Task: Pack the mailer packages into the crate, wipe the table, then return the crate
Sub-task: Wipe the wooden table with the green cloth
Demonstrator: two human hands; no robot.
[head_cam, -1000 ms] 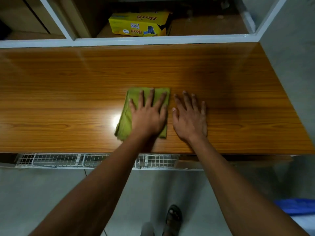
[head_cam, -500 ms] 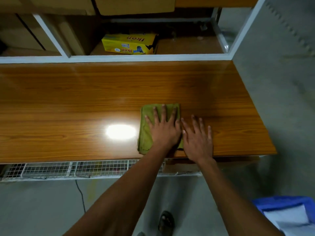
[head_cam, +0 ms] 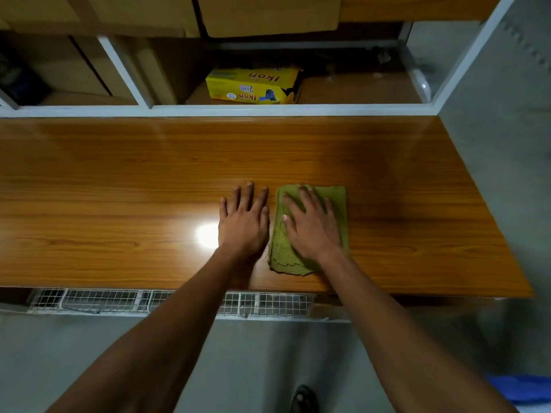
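Two flat, open-fingered hands meet the desk [head_cam: 119,180]: the right hand [head_cam: 310,225] presses a folded green cloth [head_cam: 337,210] down near the front edge, palm spread, likely to keep the whole pad in contact for wiping, while the left hand [head_cam: 243,222] rests bare on the wood just beside it, gripping nothing, seemingly as a brace. No mailers or crate can be seen on the desk; a yellow box [head_cam: 253,86] sits on the shelf behind.

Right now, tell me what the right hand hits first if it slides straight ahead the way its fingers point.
Likely nothing on the table: the right hand, flat on the green cloth, faces bare wood up to the white shelf frame. The yellow box sits behind that.
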